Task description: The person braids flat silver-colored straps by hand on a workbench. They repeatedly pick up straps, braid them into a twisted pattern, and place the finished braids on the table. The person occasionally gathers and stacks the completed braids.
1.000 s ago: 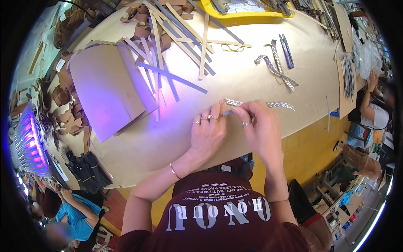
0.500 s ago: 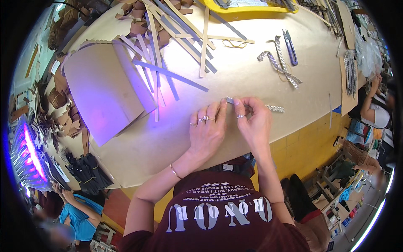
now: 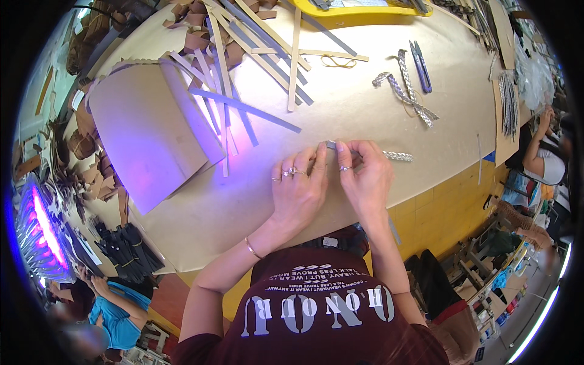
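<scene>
My left hand (image 3: 298,185) and my right hand (image 3: 368,179) meet near the table's front edge, fingers pinched close together. Between their fingertips shows a short bit of a grey strip (image 3: 331,145). The end of a silver braided strap (image 3: 398,156) sticks out past my right hand's far side; whether it joins the grey strip is hidden by the fingers. A thin grey strip end (image 3: 394,231) hangs beside my right wrist. Two more pieces of silver braid (image 3: 406,97) lie crossed farther back, next to purple thread snips (image 3: 420,67).
Loose beige and grey strips (image 3: 243,115) and a large folded brown sheet (image 3: 146,131) cover the left of the paper-covered table (image 3: 237,225). A yellow tray (image 3: 365,10) stands at the back. Bundled black strips (image 3: 128,246) lie at the left front. Other people sit at both sides.
My right fingers have shifted slightly left, and a bit more of the braid shows beyond them. The grey strip end by my right wrist shows more plainly.
</scene>
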{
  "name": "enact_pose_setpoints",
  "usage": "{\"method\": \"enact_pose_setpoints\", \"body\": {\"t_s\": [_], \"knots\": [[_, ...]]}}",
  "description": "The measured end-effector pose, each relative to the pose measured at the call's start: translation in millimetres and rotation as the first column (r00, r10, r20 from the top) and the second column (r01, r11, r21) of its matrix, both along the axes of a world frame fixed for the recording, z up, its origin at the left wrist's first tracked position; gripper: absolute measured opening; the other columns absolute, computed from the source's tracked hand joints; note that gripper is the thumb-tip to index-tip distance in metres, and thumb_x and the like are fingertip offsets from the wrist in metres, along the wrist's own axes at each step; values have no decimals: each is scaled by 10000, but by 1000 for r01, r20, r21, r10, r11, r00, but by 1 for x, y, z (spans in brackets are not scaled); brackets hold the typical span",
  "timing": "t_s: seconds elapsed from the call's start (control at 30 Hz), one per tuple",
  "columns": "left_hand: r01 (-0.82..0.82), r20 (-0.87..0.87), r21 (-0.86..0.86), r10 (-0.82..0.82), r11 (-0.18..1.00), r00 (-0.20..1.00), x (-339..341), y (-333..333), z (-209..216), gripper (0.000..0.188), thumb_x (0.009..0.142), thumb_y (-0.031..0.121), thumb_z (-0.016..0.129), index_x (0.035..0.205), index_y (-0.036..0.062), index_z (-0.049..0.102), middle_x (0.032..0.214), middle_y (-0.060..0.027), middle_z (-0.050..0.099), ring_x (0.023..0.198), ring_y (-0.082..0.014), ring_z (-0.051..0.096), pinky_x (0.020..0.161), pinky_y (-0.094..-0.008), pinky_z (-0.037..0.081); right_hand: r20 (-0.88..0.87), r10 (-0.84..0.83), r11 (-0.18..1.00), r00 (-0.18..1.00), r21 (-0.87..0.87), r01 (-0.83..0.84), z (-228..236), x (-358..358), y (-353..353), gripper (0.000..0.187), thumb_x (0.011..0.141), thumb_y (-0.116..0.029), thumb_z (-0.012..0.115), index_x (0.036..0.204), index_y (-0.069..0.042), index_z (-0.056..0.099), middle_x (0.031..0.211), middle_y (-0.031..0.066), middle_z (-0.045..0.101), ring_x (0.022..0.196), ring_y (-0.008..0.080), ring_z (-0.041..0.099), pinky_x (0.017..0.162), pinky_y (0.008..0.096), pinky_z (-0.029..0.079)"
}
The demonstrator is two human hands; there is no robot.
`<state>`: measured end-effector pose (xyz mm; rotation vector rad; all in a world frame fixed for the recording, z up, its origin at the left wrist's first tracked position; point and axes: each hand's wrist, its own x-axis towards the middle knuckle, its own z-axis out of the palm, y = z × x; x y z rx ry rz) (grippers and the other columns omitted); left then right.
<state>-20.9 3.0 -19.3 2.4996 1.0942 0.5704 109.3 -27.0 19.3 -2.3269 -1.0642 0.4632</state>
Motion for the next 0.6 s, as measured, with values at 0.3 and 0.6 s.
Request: {"method": "enact_pose_setpoints", "body": {"t_s": [0.3,0.6], "knots": [[56,-48,68,-53,996,997,1,5,3,485,783,146,688,1262,85,639,1093,-46,560,921,-194,525,808,-353,400,47,25,1000,999,8,-25,-4,-1,-4,160,869,-219,721,817,-74,677,750,63,653,636,258,630,653,370,437],[96,70,34,-98,995,993,-5,4,-1,479,775,92,733,1244,58,642,1112,-69,546,937,-234,524,844,-384,389,-10,156,987,988,-27,-156,-1,13,-5,165,898,-178,705,853,-28,654,764,96,623,623,243,636,593,359,476]]}}
